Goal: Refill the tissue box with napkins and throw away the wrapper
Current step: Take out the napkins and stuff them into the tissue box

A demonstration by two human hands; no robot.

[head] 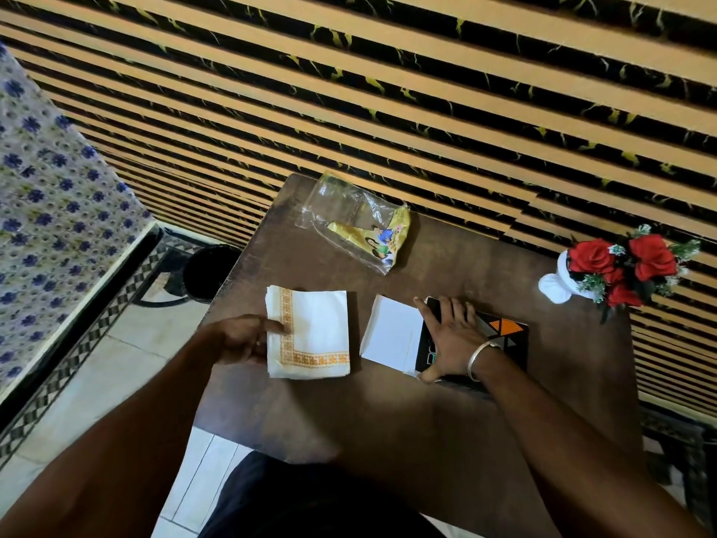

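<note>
The left hand (pixel 242 339) pinches the left edge of the napkins (pixel 314 335), which lie on the bench (pixel 388 413) just left of the tissue box (pixel 504 332). The right hand (pixel 450 339) lies flat on that box, fingers spread. The wrapper (pixel 361 223) lies farther back.

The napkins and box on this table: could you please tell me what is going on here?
A person is refilling the box. The left hand pinches the napkins by their left edge; the right hand rests on the box, whose white flap lies open toward them. The empty wrapper lies far back on the table, not yet thrown away. A bin stands nearby.
</note>
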